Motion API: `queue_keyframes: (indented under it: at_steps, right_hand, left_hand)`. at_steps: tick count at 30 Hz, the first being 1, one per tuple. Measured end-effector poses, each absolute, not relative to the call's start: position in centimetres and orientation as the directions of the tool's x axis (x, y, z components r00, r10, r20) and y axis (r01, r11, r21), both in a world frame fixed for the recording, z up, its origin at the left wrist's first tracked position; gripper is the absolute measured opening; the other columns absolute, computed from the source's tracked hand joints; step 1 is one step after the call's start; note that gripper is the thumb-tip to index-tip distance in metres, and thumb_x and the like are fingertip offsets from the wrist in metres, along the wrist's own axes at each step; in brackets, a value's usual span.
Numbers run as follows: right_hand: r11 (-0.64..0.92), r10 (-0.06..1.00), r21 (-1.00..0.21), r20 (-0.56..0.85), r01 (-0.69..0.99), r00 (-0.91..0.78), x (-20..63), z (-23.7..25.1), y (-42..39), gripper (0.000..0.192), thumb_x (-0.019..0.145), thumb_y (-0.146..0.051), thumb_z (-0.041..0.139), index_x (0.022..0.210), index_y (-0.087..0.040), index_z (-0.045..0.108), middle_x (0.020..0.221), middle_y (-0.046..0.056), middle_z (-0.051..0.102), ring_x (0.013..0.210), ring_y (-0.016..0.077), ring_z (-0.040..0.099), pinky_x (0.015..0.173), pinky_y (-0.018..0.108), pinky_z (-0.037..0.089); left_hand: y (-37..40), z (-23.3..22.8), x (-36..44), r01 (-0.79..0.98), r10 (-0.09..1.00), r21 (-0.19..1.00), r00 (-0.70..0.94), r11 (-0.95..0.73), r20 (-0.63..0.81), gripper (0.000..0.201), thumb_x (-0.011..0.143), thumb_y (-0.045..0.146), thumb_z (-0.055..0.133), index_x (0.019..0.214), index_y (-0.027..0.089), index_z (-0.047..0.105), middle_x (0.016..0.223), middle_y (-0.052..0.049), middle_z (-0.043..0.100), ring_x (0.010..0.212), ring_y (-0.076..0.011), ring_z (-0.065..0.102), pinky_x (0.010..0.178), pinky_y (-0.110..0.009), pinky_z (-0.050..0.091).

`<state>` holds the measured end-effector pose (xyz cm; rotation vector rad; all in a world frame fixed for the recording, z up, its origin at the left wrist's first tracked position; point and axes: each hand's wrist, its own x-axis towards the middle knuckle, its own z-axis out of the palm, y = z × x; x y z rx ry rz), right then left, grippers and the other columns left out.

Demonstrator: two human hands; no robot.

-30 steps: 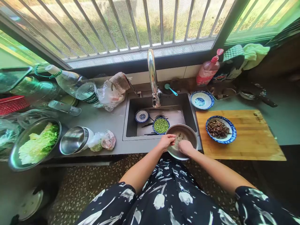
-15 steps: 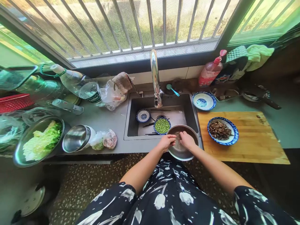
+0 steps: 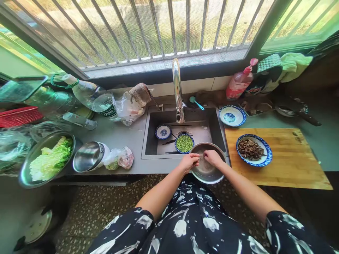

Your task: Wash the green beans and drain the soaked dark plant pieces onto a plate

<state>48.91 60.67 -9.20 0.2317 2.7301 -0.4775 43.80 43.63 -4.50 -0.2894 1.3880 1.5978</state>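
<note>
A round metal bowl (image 3: 208, 174) sits at the front edge of the sink, close to my body. Over its left rim, my left hand (image 3: 190, 162) is closed in a pinch. My right hand (image 3: 214, 158) reaches in from the other side, its fingertips pressed together above the bowl's inside. Whatever the fingers hold is too small to make out. Just behind the bowl, a blue-rimmed bowl of green beans (image 3: 184, 143) stands in the sink (image 3: 203, 132). A wooden cutting board (image 3: 288, 155) to the right carries a blue-and-white bowl (image 3: 268, 151) with brown, shredded pieces (image 3: 250, 149).
Above the sink rises a chrome faucet (image 3: 177, 84). A small dish (image 3: 163, 132) and dark sticks lie in the sink. Leafy cabbage (image 3: 51, 160) fills a metal basin at left, beside a steel pot (image 3: 87, 157) and bagged items (image 3: 125, 157). A pink pump bottle (image 3: 239, 83) stands at back right.
The whole view has shifted slightly right and down. My right hand's fingers have turned a little more level; both hands stay over the metal bowl.
</note>
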Motion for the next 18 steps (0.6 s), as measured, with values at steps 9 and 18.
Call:
queue_keyframes:
  at_steps: [9, 18]
  right_hand:
    - [0.334, 0.193, -0.897, -0.235, 0.289, -0.953, 49.5, -4.1, 59.8, 0.016, 0.07, -0.031, 0.057, 0.079, -0.018, 0.057, 0.068, -0.002, 0.062, 0.055, 0.0113, 0.055, 0.055, 0.023, 0.044]
    - [0.487, 0.039, -0.801, -0.379, 0.348, -0.925, 50.4, -3.6, 60.6, 0.028, 0.085, -0.024, 0.043, 0.111, -0.016, 0.05, 0.09, 0.007, 0.066, 0.073, 0.0142, 0.063, 0.065, 0.025, 0.049]
  left_hand:
    - [45.0, -3.6, 43.7, -0.726, 0.549, 0.68, -0.529, 0.103, -0.647, 0.028, 0.059, 0.026, 0.079, 0.08, 0.011, 0.069, 0.062, 0.0, 0.059, 0.056, -0.0061, 0.05, 0.06, -0.021, 0.044]
    - [44.8, -4.3, 43.4, -0.728, 0.532, 0.682, -0.554, 0.061, -0.64, 0.021, 0.064, 0.024, 0.076, 0.078, 0.011, 0.069, 0.063, -0.001, 0.059, 0.056, -0.0067, 0.052, 0.059, -0.021, 0.046]
